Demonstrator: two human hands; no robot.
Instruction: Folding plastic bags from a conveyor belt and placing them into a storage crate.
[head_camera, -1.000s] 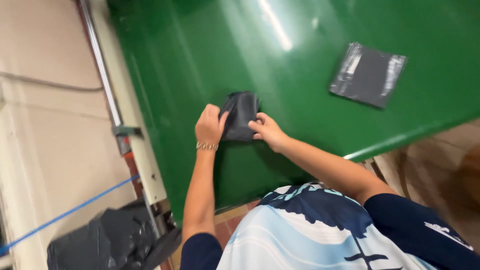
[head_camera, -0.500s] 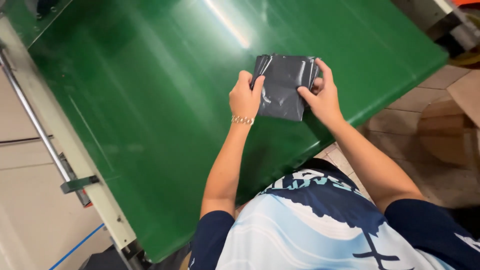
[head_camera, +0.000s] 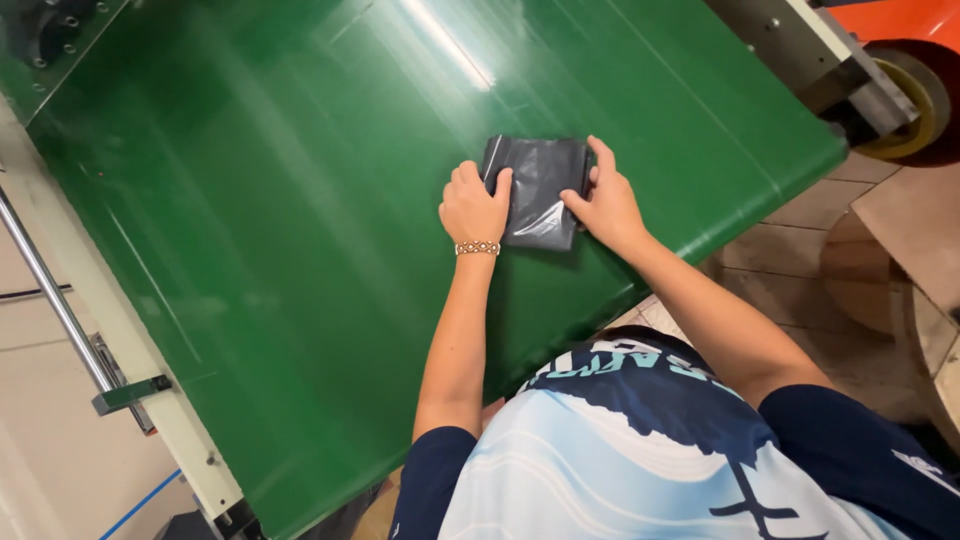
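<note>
A dark grey plastic mailer bag (head_camera: 537, 190) lies flat on the green conveyor belt (head_camera: 270, 230). My left hand (head_camera: 474, 205) grips its left edge, thumb on top. My right hand (head_camera: 605, 200) holds its right edge, fingers curled over the side. A beaded bracelet circles my left wrist. Both forearms reach out from my blue and white shirt at the bottom of the view.
A metal rail and cream frame (head_camera: 60, 310) run along the belt's left side. The belt's near edge ends above a tiled floor (head_camera: 800, 230). An orange machine with a wheel (head_camera: 905, 90) stands at the top right. Brown cardboard (head_camera: 910, 250) lies at the right.
The view has swung, so the bag and hands sit more central. The bag, held a little off the belt half a second ago, now lies flat under both hands. The second package seen earlier is out of view.
</note>
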